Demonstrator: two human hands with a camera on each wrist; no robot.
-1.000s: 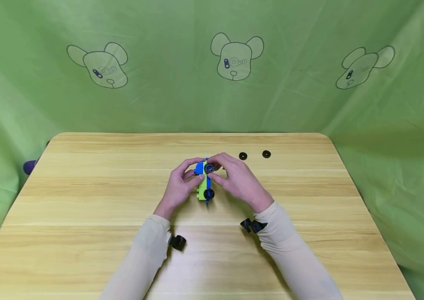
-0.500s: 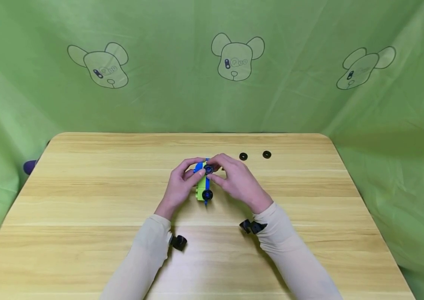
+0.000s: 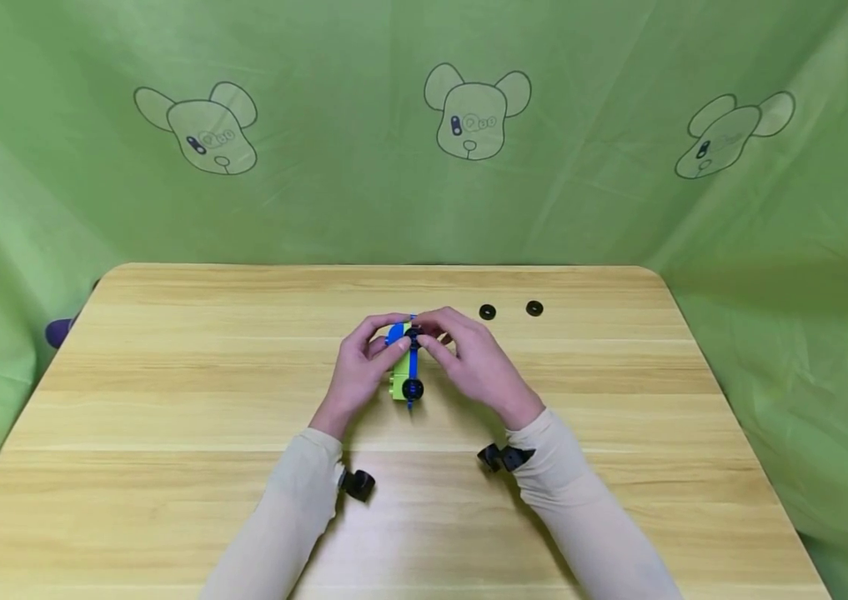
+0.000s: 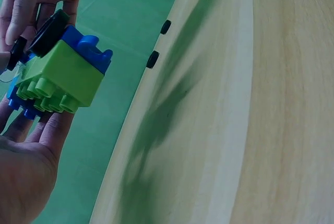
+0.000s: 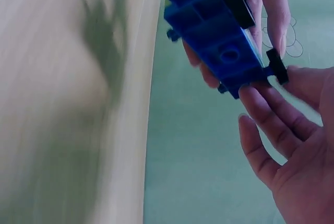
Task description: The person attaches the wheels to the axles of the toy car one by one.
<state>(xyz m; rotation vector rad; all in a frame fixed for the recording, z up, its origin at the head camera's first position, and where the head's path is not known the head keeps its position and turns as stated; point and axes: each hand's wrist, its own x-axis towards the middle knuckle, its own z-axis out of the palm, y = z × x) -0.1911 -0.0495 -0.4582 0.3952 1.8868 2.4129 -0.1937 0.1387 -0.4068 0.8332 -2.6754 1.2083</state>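
Observation:
Both hands hold a toy building-block car, with lime-green blocks [image 4: 62,72], a blue block [image 3: 394,333] and a blue base [image 5: 216,41] with a hook at one end. My left hand [image 3: 363,354] grips its body, thumb near the far wheel [image 3: 413,337]. That wheel is partly hidden by fingers. My right hand [image 3: 472,358] pinches at this wheel; in the right wrist view its thumb is right at the black tire [image 5: 276,66], with fingers at the base's end. The near wheel [image 3: 412,389] shows its tire in place. The car is held tilted above the table.
Two loose black tires, a left one [image 3: 487,312] and a right one [image 3: 534,308], lie on the wooden table [image 3: 168,375] beyond the right hand. A green curtain [image 3: 348,192] hangs around the table's back and sides.
The car has turned slightly and shifted a little left, so more of its blue base faces the right hand. The right thumb has moved a bit left, closer over the far wheel.

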